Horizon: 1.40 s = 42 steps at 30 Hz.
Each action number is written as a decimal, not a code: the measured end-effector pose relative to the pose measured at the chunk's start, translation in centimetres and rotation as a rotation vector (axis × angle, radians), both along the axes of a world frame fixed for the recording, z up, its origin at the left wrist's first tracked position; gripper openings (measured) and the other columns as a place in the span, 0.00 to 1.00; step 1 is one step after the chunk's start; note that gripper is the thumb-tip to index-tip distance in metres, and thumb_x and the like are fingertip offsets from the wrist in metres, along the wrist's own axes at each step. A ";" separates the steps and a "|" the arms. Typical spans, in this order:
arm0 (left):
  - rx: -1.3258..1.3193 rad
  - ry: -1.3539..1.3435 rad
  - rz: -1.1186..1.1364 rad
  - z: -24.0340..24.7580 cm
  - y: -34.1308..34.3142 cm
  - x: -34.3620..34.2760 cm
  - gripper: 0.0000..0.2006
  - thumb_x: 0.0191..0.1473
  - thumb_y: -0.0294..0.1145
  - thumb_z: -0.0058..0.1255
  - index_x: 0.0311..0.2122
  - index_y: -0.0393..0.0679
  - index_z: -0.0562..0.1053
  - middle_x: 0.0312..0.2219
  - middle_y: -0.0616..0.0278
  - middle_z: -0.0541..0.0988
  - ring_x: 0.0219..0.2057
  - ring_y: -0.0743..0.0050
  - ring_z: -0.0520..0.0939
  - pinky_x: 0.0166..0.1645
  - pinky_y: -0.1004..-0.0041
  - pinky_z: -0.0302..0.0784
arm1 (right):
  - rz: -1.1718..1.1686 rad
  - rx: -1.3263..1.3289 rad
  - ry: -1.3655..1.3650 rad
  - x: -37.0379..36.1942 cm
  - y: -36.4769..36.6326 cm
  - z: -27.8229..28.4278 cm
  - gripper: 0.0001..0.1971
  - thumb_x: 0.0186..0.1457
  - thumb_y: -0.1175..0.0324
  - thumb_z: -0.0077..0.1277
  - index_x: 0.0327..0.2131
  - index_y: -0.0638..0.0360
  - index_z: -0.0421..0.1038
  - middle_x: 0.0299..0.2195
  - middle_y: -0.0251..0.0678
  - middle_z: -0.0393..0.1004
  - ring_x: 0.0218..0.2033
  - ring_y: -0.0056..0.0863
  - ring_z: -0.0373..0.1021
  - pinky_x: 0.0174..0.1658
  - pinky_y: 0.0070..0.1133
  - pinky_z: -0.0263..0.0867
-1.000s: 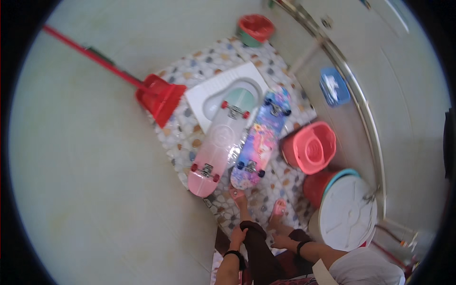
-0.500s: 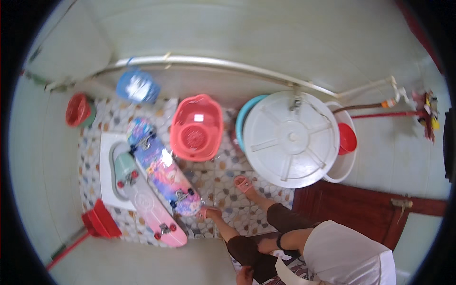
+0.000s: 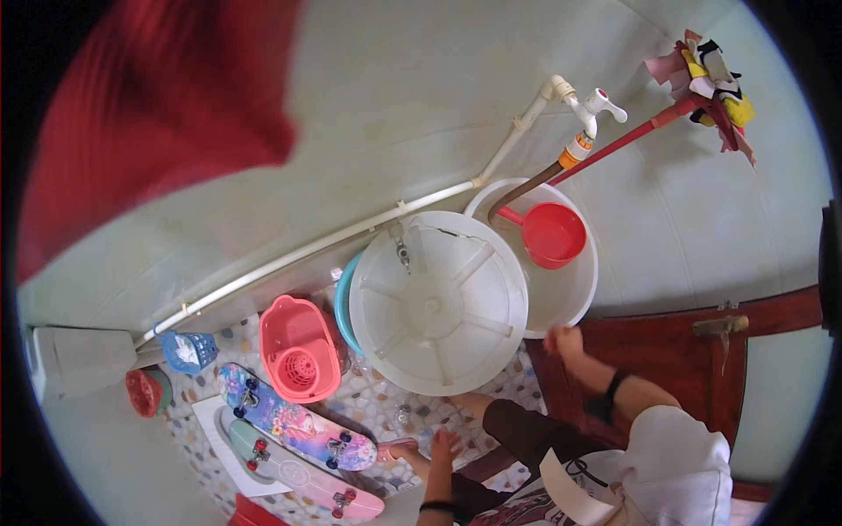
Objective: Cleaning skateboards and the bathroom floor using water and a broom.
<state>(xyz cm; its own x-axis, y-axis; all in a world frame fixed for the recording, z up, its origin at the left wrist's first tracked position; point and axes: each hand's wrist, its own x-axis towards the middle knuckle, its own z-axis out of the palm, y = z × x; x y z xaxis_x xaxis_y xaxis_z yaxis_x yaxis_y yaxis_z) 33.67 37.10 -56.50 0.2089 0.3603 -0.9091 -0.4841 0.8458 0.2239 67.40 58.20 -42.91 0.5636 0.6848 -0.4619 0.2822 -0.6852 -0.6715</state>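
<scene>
My right hand (image 3: 564,341) is raised beside the lower rim of a white tub (image 3: 566,294), and a dark band circles that wrist. Blur hides whether its fingers are curled or apart, and I see nothing held. Lower down, my left hand (image 3: 445,449) hovers over my leg with its fingers stretched upward, holding nothing. A red long-handled dipper (image 3: 554,237) rests in the white tub. Left of it stands a large container under a round white lid (image 3: 431,302), with a small metal tap fitting on top. A brown hose (image 3: 526,188) runs from a wall tap (image 3: 589,114) into the tub.
Two skateboards, one floral (image 3: 294,425) and one pink and mint (image 3: 303,478), lie wheels-up by a pink mop bucket (image 3: 300,351). A red cloth (image 3: 167,123) hangs at upper left. A mop (image 3: 710,92) leans on the wall. A brown door (image 3: 649,355) is at right.
My view has swung to the right, bringing the wall tap and mop further in. My right hand has lifted from my lap toward the white tub; my left hand has risen too.
</scene>
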 end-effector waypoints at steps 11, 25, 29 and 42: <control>-0.167 -0.332 0.227 2.3 11.5 2.9 0.17 0.54 0.44 0.42 0.46 0.47 0.65 0.42 0.60 0.70 0.51 0.62 0.65 0.48 0.38 0.61 | -0.032 -0.234 -0.288 8.9 17.5 -11.6 0.18 0.54 0.57 0.42 0.37 0.63 0.68 0.28 0.48 0.73 0.23 0.39 0.71 0.25 0.30 0.67; -0.060 -0.126 0.433 8.8 12.6 -4.6 0.17 0.53 0.43 0.43 0.45 0.45 0.67 0.42 0.62 0.73 0.44 0.66 0.72 0.49 0.62 0.67 | -0.141 0.119 -0.151 8.5 9.6 -11.6 0.22 0.46 0.54 0.51 0.42 0.56 0.64 0.34 0.40 0.72 0.35 0.34 0.69 0.34 0.32 0.64; 0.033 -0.088 0.580 12.2 13.8 -6.5 0.16 0.53 0.40 0.45 0.43 0.43 0.68 0.38 0.63 0.75 0.39 0.70 0.76 0.44 0.71 0.72 | -0.484 -0.081 0.765 5.1 12.0 -10.8 0.16 0.46 0.55 0.50 0.34 0.54 0.66 0.25 0.34 0.69 0.26 0.27 0.66 0.28 0.28 0.65; -0.033 -0.286 0.234 3.0 14.4 2.3 0.22 0.59 0.39 0.28 0.53 0.32 0.53 0.49 0.41 0.62 0.51 0.44 0.63 0.55 0.53 0.61 | 0.270 -0.248 -0.685 7.7 7.9 -5.0 0.12 0.46 0.70 0.45 0.37 0.59 0.63 0.26 0.46 0.72 0.30 0.42 0.71 0.27 0.36 0.65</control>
